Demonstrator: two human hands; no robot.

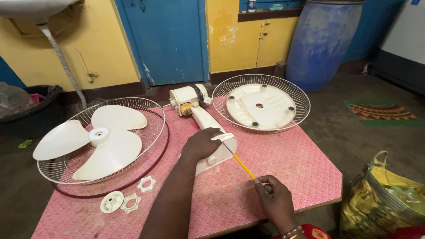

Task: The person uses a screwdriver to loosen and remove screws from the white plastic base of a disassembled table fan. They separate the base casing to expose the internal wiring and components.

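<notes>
While the left hand [201, 144] presses down on the cream fan body [208, 132], fingers curled over its lower end, the right hand [274, 197] has its fingers clamped on a screwdriver [242, 164] with a yellow shaft, whose tip meets the body just beside the left fingers. That body lies near the middle of the pink table [283, 159], motor head [188, 99] pointing away. Hard moulded plastic like this looks stiff and fairly light, heavier at the motor end, and smooth enough to slide, so the thick neck seems the safest place to hold. Left of it the blade [95, 141] rests in a wire guard [146, 108]; the second guard [261, 104] sits at the far right. Three small plastic nuts and caps [128, 199] lie near the front edge. A blue barrel [323, 42] stands behind.
</notes>
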